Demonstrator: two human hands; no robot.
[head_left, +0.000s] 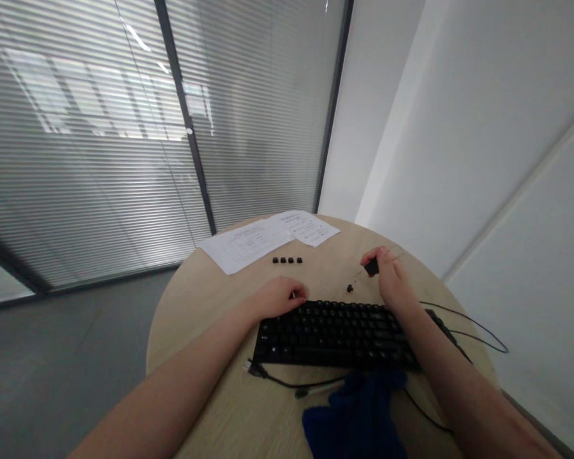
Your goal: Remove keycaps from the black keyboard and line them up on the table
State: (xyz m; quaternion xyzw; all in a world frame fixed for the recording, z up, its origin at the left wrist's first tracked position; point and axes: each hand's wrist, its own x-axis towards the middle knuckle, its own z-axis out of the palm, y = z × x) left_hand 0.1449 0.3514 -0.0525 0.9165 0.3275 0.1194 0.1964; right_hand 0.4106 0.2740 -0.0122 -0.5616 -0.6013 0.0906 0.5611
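A black keyboard point(335, 331) lies on the round table. My left hand point(282, 298) is at its upper left corner, fingers curled, with the fingertips on the keyboard's back edge. Raised beyond the keyboard's right part, my right hand point(392, 274) grips the black handle of what looks like a wire keycap puller point(372, 266). Thin wires stick out of both ends of the handle. Just below the wire tips is a small black keycap point(349, 288); I cannot tell whether the wires hold it. Several black keycaps point(287, 260) stand in a row behind my left hand.
Printed papers point(253, 242) lie at the table's far edge. In front of the keyboard are a cable with a metal plug point(256, 368), a thin brush-like tool point(302, 393) and a blue cloth point(358, 421). A black cable point(483, 323) loops over the right side. Walls stand behind.
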